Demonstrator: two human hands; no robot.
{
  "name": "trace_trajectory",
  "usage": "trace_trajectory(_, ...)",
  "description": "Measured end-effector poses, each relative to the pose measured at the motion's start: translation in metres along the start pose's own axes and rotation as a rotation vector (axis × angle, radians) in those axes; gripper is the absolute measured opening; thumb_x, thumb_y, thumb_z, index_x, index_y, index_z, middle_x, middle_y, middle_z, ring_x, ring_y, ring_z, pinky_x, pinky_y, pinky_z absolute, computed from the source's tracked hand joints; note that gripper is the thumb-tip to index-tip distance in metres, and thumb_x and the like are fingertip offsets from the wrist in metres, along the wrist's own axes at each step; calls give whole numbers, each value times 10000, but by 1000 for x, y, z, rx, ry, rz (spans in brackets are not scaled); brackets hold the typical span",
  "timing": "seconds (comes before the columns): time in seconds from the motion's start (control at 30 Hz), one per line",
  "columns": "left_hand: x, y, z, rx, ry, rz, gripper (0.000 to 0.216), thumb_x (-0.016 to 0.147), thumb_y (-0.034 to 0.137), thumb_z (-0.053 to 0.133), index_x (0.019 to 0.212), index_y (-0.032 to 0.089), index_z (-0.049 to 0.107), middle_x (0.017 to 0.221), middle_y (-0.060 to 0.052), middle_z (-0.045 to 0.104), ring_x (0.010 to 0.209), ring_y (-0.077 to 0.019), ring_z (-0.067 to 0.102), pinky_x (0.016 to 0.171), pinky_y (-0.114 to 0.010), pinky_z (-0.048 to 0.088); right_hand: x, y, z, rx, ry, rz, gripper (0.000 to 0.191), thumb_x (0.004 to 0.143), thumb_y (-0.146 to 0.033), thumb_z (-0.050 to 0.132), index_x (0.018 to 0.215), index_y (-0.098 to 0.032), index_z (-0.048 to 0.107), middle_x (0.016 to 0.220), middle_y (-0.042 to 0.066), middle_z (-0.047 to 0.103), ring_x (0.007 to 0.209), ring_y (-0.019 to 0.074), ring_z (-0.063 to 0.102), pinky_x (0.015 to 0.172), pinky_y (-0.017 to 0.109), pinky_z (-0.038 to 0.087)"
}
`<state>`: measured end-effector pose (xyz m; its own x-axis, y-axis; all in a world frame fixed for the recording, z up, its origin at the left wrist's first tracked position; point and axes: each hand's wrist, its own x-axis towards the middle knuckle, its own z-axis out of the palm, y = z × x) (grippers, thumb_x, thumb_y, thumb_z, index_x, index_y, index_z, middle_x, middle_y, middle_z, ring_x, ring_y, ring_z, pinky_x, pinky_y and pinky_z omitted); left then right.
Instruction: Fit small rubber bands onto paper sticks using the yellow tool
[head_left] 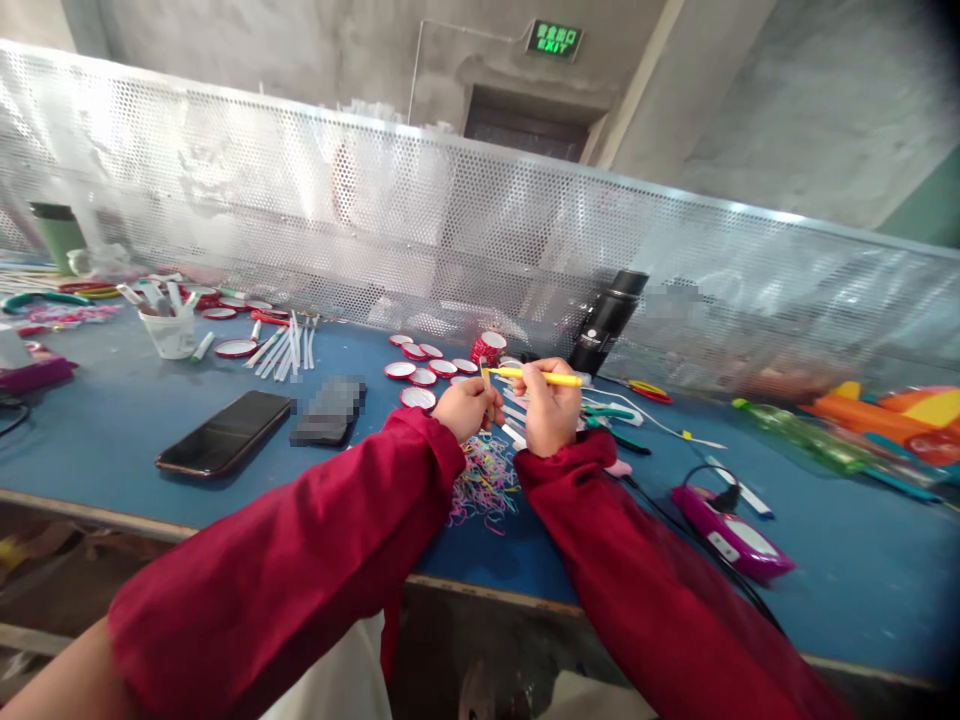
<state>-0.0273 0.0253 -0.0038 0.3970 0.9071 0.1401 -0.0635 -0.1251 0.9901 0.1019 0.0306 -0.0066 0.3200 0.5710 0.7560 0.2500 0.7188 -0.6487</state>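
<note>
My right hand (551,410) is closed around a yellow marker (562,379), which points left. Its tip meets, or nearly meets, a small thin piece with a yellowish end (485,376) that rises from the pinched fingers of my left hand (463,408). That piece is too small to name. Below both hands lies a tangle of colourful thin loops (484,480), partly hidden by my sleeves. A white pen-like stick (513,435) shows between the hands; I cannot tell whether it is held. Round red-rimmed white discs (418,398) lie just beyond my left hand.
Two phones (225,435) lie left of my arms, near white strips (281,350) and a cup of markers (166,332). A black bottle (609,322) leans by the perforated metal screen (450,240). At right are a purple power strip (731,533) with cable and an orange toy (892,420).
</note>
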Motion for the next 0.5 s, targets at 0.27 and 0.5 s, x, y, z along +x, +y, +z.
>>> trace_trajectory(0.27, -2, 1, 1, 10, -14, 15, 254, 942, 95, 381, 720, 161, 487, 585, 6, 568, 403, -56, 424, 449, -187, 330, -3, 0, 3, 18, -36, 24, 187, 833, -361, 632, 753, -212, 554, 585, -50, 578, 547, 114, 572, 561, 245, 469)
trace_trajectory(0.5, 0, 1, 1, 14, -2, 7, 250, 941, 86, 375, 731, 160, 489, 587, 20, 555, 409, -52, 420, 447, -181, 329, 0, 0, -1, -6, -7, 3, 183, 827, -348, 630, 733, -207, 561, 570, -47, 582, 537, 114, 567, 560, 246, 474)
